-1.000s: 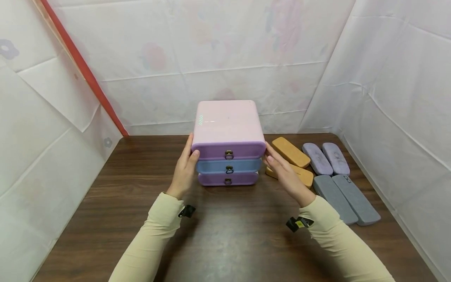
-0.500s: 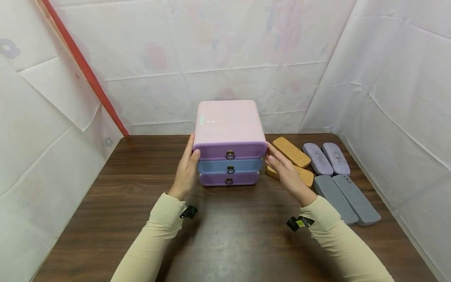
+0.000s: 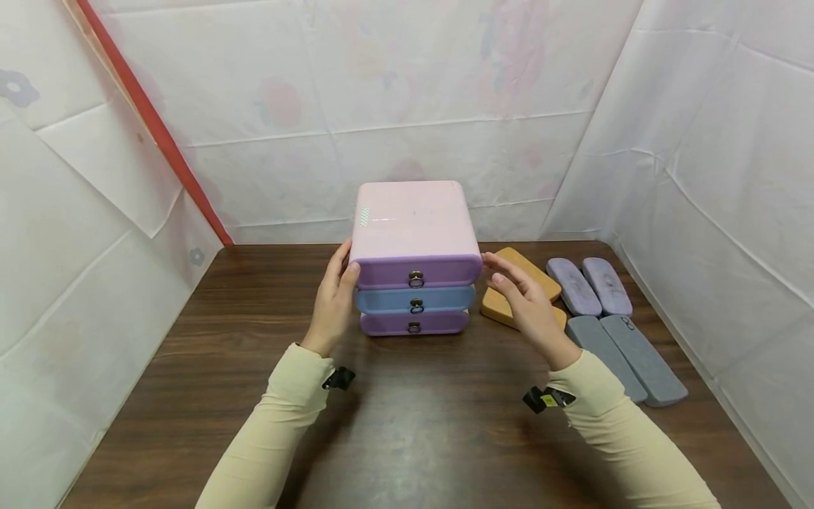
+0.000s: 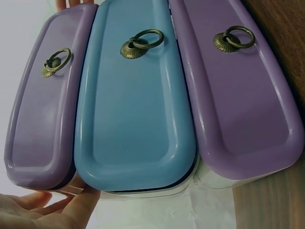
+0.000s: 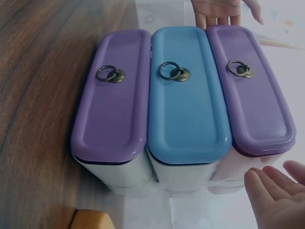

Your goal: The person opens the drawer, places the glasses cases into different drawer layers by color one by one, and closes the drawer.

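A dark brown wood-grain tabletop (image 3: 407, 431) fills the lower view. Toward its far edge, in the middle, stands a glossy three-tier drawer unit (image 3: 413, 240), apparently plastic, pink-topped with purple, blue and purple fronts. It looks stiff, fairly light and slippery; both side walls seem the surest hold. The person's left hand (image 3: 331, 304) rests against the unit's upper left side, its grip spread, thumb by the front corner. The right hand (image 3: 529, 311) is just beside the opposite side, grip relaxed, holding nothing; any fingertip contact is unclear. At right lie two oblong grey cases (image 3: 644, 359), two mustard-yellow cases (image 3: 524, 274) and two lilac cases (image 3: 574, 286). Smallest, bronze-coloured ring pulls (image 4: 133, 49) suit one hooked finger.
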Tool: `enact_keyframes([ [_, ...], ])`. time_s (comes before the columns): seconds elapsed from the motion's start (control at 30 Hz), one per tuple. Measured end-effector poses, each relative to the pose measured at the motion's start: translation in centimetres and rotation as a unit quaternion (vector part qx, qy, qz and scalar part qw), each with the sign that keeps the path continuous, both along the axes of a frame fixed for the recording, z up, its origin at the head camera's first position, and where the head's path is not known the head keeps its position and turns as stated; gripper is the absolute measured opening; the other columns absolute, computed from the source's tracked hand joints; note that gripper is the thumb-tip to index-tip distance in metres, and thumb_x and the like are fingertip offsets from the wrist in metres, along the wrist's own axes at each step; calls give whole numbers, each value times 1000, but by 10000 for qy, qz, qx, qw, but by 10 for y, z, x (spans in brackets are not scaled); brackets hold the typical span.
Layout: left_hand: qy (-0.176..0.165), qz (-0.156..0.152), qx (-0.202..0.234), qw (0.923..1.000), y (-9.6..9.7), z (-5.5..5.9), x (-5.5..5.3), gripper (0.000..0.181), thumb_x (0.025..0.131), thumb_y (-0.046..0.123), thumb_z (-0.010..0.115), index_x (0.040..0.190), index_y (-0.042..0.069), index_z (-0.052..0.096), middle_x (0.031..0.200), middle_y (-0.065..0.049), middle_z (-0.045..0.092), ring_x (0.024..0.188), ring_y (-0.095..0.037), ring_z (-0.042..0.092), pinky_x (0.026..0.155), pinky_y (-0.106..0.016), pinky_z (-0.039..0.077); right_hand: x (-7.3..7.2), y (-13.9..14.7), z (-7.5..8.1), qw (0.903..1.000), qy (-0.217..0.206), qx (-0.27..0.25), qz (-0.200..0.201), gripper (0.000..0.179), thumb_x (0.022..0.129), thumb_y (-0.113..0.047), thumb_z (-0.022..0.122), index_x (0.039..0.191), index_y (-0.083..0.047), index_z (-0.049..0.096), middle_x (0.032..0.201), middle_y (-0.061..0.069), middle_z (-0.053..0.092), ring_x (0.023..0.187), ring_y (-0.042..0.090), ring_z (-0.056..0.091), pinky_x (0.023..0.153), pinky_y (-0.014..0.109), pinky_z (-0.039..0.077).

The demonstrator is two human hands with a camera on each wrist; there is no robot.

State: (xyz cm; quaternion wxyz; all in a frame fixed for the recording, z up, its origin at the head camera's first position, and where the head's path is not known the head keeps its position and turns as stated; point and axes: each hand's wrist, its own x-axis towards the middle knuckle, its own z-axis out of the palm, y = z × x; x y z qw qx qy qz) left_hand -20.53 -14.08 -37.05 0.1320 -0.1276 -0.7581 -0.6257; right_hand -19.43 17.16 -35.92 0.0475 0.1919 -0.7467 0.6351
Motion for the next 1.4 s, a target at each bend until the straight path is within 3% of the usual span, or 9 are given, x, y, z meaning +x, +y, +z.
enact_keyframes([
  [0.2,-272,8,-67,9996,-1,5,-5,58,105,39,38,156,15,24,158,-7,33,140,-23,38,113,-48,36,3,-2,8,9973,537,-422,-277,37,104,-13,48,134,7,52,131,24,58,110,6,63,95,23,53],
  [0.33,-423,72,-253,9988,-2,8,-9,63,105,44,36,157,14,20,162,-5,27,147,-21,28,120,-45,27,5,-7,11,9960,655,-508,-327,33,102,-11,51,129,6,56,120,19,63,105,11,65,89,23,55],
  [0.47,-600,-46,-159,9981,-2,11,-14,65,104,47,36,158,15,16,163,-1,21,149,-17,21,123,-43,20,6,-15,12,9971,604,-387,-254,32,102,-12,53,128,6,57,116,16,64,105,19,66,87,23,56],
  [0.7,-858,-41,-164,9962,-2,16,-19,69,103,49,38,158,14,15,164,-1,19,149,-15,19,123,-40,21,8,-33,13,9989,415,-230,-4,30,101,-14,54,125,2,61,118,23,66,103,21,67,86,28,57],
  [0.87,-925,-38,-106,9956,-2,19,-21,69,104,46,40,158,11,15,164,-3,20,149,-15,21,122,-38,22,6,-46,11,9995,178,-222,105,28,101,-17,55,121,1,65,119,21,68,104,32,69,87,34,58],
  [0.97,-919,-55,-15,9958,-1,20,-22,67,104,43,40,157,9,16,163,-4,20,149,-16,22,122,-38,23,4,-54,10,9996,28,-240,121,28,101,-16,56,119,3,66,118,22,69,103,39,68,86,34,58],
  [1.4,-907,-24,47,9959,-3,19,-23,61,104,36,40,156,9,23,162,-7,24,148,-20,25,122,-41,24,-4,-73,2,9963,-835,-128,150,31,100,-17,57,120,6,66,113,27,69,101,46,66,84,42,59],
])
